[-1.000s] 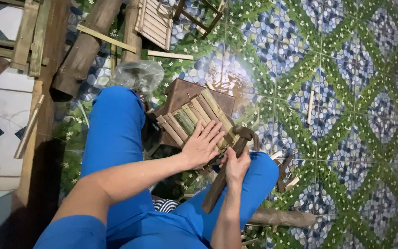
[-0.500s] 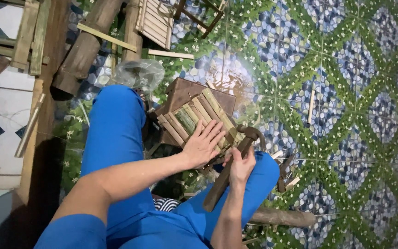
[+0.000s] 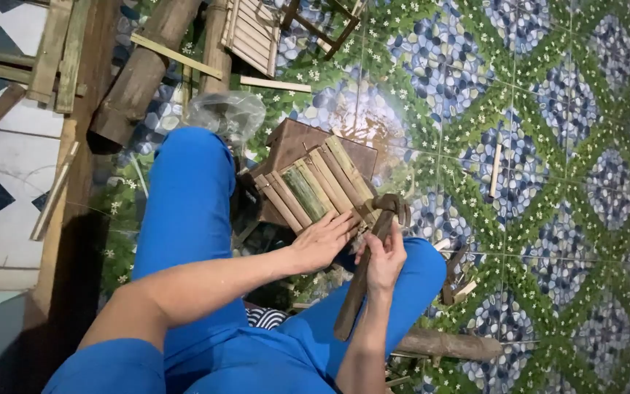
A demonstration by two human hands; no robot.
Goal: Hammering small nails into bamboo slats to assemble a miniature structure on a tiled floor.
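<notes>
Hammer (image 3: 370,252) with a dark wooden handle and rusty claw head, gripped mid-handle by the right hand (image 3: 383,261), fingers wrapped fully round the shaft; the head rests against the near right corner of a small slatted bamboo panel (image 3: 317,187). Left hand (image 3: 322,239) lies open and flat, fingers extended, pressing the near edge of the panel and grasping nothing. The panel sits on a brown wooden block (image 3: 297,142) between the knees of the seated person's blue trousers (image 3: 184,197).

Handling, as judged: the hammer looks head-heavy and rigid, its worn handle dry enough to grip securely; a hold nearer the butt would give more swing, the present mid-handle hold more control. The panel appears light and stiff, yet its thin split-bamboo slats could crack or shift under a hard blow, so it is best steadied by flat pressure across several slats or held by its framing edges, not by a single slat.

Surroundings: glossy floor tiles (image 3: 519,131) printed with blue pebbles and green leaf lattice, probably slippery and hard. Loose bamboo offcuts (image 3: 495,170) lie scattered on them. A thick bamboo pole (image 3: 140,76), a second slatted piece (image 3: 251,31) and a crumpled clear plastic bag (image 3: 225,113) lie beyond the knees; a round log (image 3: 450,343) lies beside the right leg.
</notes>
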